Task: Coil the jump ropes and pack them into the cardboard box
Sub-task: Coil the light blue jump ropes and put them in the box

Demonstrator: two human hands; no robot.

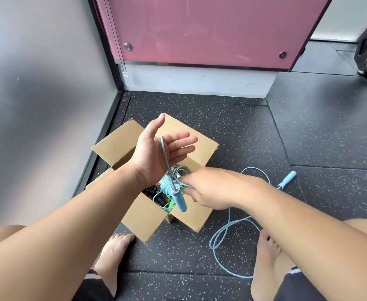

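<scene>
Left hand point(156, 153): open, fingers straight; the blue jump rope point(164, 153) crosses its palm.
Right hand point(213, 190): pinches the same rope, just beside the near handle point(179, 200), which hangs under the grip.
Done: other ropes point(178, 170) already lie in the cardboard box point(143, 216), below both hands.
Left: most of the blue cord and the far handle point(288, 179) lie on the floor, right of the grip. I judge the coiling is only begun.

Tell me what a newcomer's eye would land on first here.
The left hand, flat and open over the box at centre, with the blue rope running across its palm. Just below, the right hand pinches that rope beside a handle wound with cord. The other handle lies on the floor at right, rope trailing loose.
</scene>
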